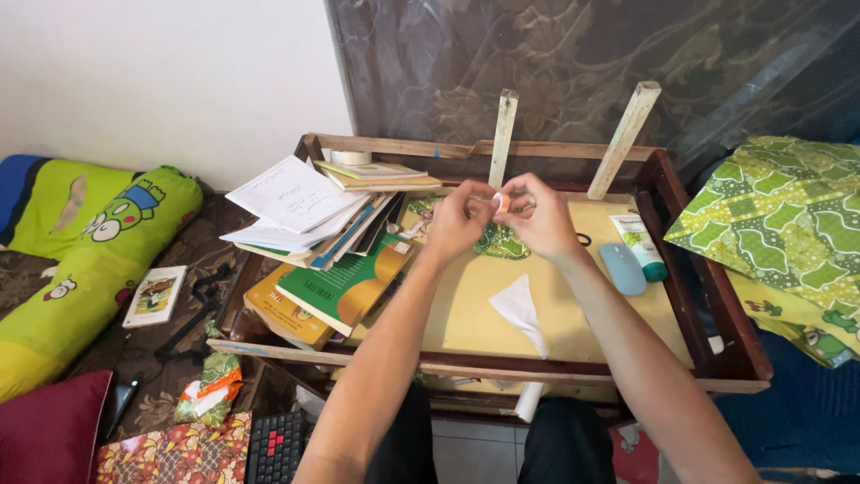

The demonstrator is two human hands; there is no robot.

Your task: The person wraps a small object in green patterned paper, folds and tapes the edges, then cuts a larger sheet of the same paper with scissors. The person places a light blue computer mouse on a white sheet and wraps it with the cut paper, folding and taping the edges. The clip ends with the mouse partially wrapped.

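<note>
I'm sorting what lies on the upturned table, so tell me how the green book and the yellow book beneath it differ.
The green book lies on top, its cover almost fully in view; the yellow book lies under it, showing only its left edge and lower corner. The green book's cover is dark green with a gold curved shape; the yellow book's is plain mustard. Both lie flat, tilted alike, left of the hands.

Surface (466,314) lay open mid-front; book pile (331,242) blocked left, two slats (560,139) behind, mouse (622,268) and tube (641,247) right.
</note>
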